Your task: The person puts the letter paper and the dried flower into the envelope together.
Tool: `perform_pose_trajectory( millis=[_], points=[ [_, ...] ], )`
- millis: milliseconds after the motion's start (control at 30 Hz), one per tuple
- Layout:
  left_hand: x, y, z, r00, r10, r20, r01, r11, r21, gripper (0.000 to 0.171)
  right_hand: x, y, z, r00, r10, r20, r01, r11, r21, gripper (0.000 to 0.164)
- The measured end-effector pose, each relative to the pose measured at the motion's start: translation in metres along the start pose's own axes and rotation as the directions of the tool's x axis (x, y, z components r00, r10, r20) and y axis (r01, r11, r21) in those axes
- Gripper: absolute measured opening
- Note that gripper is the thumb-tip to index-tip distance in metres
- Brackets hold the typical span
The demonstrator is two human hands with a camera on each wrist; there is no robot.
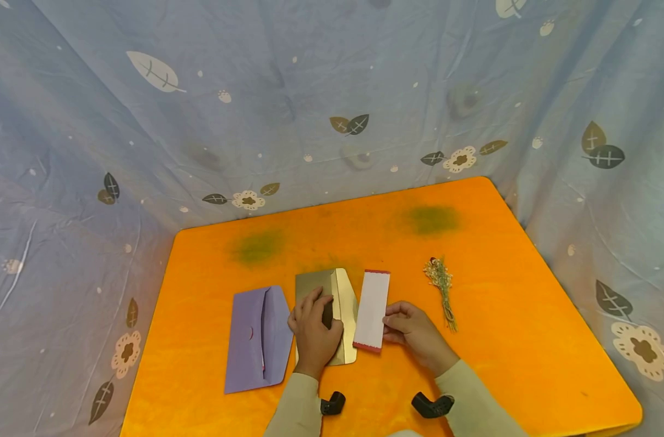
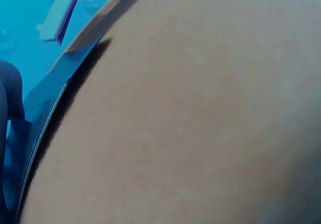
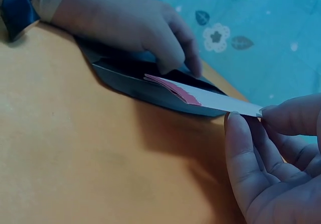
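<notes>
Lower centre: left hand point(image 1: 314, 332), thumb and forefinger apart, touches gold envelope point(image 1: 345, 297); right hand point(image 1: 417, 337) pinches white card point(image 1: 372, 308) by its edge.

Head view: at 6 o'clock, the left hand point(image 1: 317, 337) covers part of the gold envelope point(image 1: 347, 325); at 7 o'clock, interior of the purple envelope point(image 1: 244, 346) largely hidden; at 4 o'clock, finer details of the dried bouquet point(image 1: 443, 288) too small to tell. Left wrist view: white card point(image 2: 61, 13) cut off at 11 o'clock; tabletop point(image 2: 301, 194) blurred at 4 o'clock. Right wrist view: right hand point(image 3: 281, 189) cut off at 4 o'clock.
</notes>
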State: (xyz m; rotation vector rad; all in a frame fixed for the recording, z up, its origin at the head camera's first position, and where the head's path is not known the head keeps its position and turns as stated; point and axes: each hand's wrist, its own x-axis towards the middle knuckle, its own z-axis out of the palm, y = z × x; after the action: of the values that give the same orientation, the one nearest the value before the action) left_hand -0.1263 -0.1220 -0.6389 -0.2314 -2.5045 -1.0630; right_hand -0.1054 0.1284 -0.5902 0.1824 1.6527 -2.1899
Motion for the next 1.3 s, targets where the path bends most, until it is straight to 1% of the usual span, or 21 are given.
perform_pose_trajectory(
  millis=[133, 467, 800, 1000, 1300],
  points=[
    [0.0, 0.0, 0.0, 1.0, 0.01, -0.007, -0.01, 1.0, 0.002, 0.046, 0.002, 0.004, 0.003, 1.0, 0.012, -0.001, -0.012, 1.0, -0.002, 0.02],
    [0.0, 0.0, 0.0, 1.0, 0.005, -0.011, -0.005, 1.0, -0.001, 0.045, 0.004, 0.009, 0.005, 1.0, 0.016, -0.02, -0.017, 0.999, -0.031, 0.02],
    [-0.001, -0.001, 0.0, 1.0, 0.004, 0.0, -0.004, 1.0, -0.007, 0.044, 0.007, 0.015, 0.01, 0.999, 0.017, -0.036, -0.019, 0.999, -0.046, 0.018],
    [-0.001, -0.002, 0.0, 1.0, 0.001, 0.003, -0.001, 1.0, -0.016, 0.044, 0.008, 0.015, 0.015, 0.999, 0.016, -0.042, -0.019, 0.997, -0.075, 0.019],
    [-0.001, -0.004, 0.002, 0.999, 0.03, -0.017, -0.03, 1.0, 0.003, 0.033, 0.007, 0.013, 0.025, 0.999, -0.007, -0.049, 0.0, 0.992, -0.128, 0.02]
  ],
)
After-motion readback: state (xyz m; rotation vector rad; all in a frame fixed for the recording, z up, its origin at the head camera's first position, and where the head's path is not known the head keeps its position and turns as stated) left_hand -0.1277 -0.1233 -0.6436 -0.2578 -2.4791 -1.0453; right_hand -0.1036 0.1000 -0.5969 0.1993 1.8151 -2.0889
